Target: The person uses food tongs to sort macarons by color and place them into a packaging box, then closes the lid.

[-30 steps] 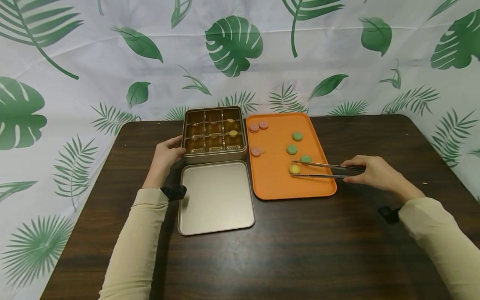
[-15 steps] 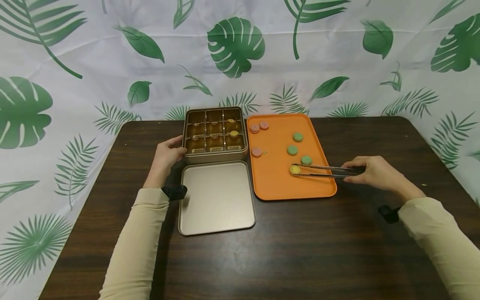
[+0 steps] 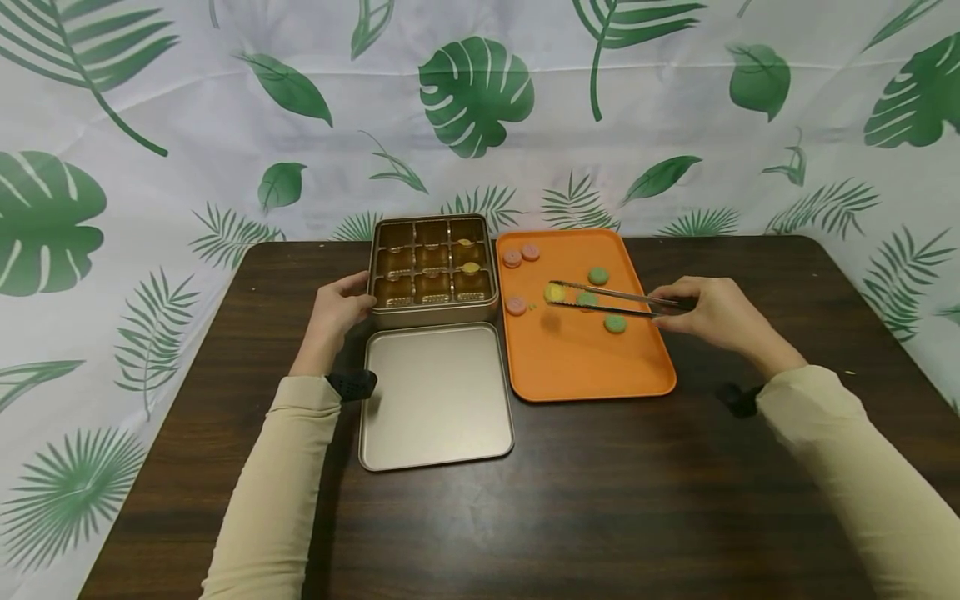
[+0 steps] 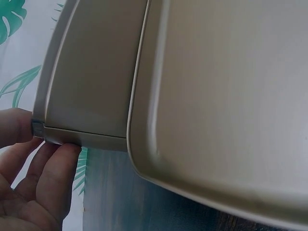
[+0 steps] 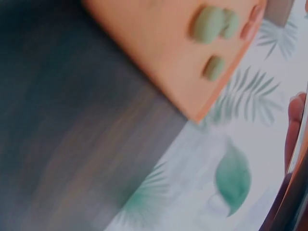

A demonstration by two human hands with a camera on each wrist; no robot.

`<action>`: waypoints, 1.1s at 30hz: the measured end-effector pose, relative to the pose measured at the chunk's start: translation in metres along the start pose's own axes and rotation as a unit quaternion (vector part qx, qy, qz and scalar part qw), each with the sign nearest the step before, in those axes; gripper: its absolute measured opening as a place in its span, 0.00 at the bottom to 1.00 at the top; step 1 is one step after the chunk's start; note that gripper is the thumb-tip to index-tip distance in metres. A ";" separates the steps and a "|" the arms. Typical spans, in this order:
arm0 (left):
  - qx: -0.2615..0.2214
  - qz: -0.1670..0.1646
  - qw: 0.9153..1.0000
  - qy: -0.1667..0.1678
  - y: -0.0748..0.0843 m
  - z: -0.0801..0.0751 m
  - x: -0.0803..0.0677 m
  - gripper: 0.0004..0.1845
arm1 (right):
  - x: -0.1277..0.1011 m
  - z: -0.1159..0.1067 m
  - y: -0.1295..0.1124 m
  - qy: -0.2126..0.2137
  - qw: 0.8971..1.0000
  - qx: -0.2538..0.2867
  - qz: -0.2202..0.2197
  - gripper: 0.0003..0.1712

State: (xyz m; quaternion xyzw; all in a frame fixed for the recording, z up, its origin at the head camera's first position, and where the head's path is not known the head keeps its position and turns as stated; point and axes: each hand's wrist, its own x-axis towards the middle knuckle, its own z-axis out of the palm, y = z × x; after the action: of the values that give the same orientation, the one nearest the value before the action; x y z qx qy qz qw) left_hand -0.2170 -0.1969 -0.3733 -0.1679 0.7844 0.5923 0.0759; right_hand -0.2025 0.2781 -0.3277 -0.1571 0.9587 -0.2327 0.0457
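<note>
My right hand (image 3: 705, 315) grips metal tongs (image 3: 607, 298) that pinch a yellow macaron (image 3: 554, 292), lifted above the orange tray (image 3: 585, 367). Three green macarons (image 3: 615, 323) and three pink ones (image 3: 514, 306) lie on that tray. My left hand (image 3: 337, 310) rests against the left side of a gold tin (image 3: 435, 313) with divided cells; two yellow macarons (image 3: 470, 267) sit in its right column. In the left wrist view the fingers (image 4: 50, 180) touch the tin's corner (image 4: 43, 130). The right wrist view is blurred and shows the green macarons (image 5: 211, 24) on the tray.
The tin's gold lid (image 3: 435, 396) lies flat in front of the tin, left of the tray. All stand on a dark wooden table (image 3: 600, 500). A leaf-print cloth (image 3: 480, 108) hangs behind.
The tongs closed on the yellow macaron at the tray's front, lifted it and carried it left and back toward the tin. My left hand stayed on the tin.
</note>
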 end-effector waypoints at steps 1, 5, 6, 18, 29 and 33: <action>-0.001 0.002 1.000 0.000 0.000 0.000 0.000 0.28 | 0.004 0.001 -0.006 0.003 1.000 0.006 0.000 0.23; -0.001 0.009 1.000 -0.002 0.000 0.001 0.000 0.29 | 0.021 0.007 -0.029 0.008 1.000 0.025 0.000 0.24; 0.000 0.010 1.000 -0.003 -0.001 0.001 0.000 0.29 | 0.025 0.009 -0.034 0.007 1.000 0.027 0.001 0.24; -0.003 0.014 1.000 -0.005 -0.002 0.000 -0.001 0.29 | 0.053 0.037 -0.068 -0.032 0.999 0.038 -0.007 0.26; -0.002 0.018 1.000 0.001 -0.004 0.001 0.002 0.29 | 0.057 0.047 -0.070 -0.036 0.999 0.028 -0.013 0.24; -0.003 0.016 1.000 0.002 -0.004 0.001 0.002 0.29 | 0.058 0.048 -0.071 -0.039 0.999 0.030 -0.010 0.26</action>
State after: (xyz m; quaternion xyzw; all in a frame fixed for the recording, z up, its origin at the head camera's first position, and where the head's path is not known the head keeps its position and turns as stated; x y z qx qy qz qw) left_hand -0.2178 -0.1972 -0.3781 -0.1565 0.7850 0.5959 0.0645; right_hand -0.2297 0.1787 -0.3388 -0.1739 0.9471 -0.2560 0.0851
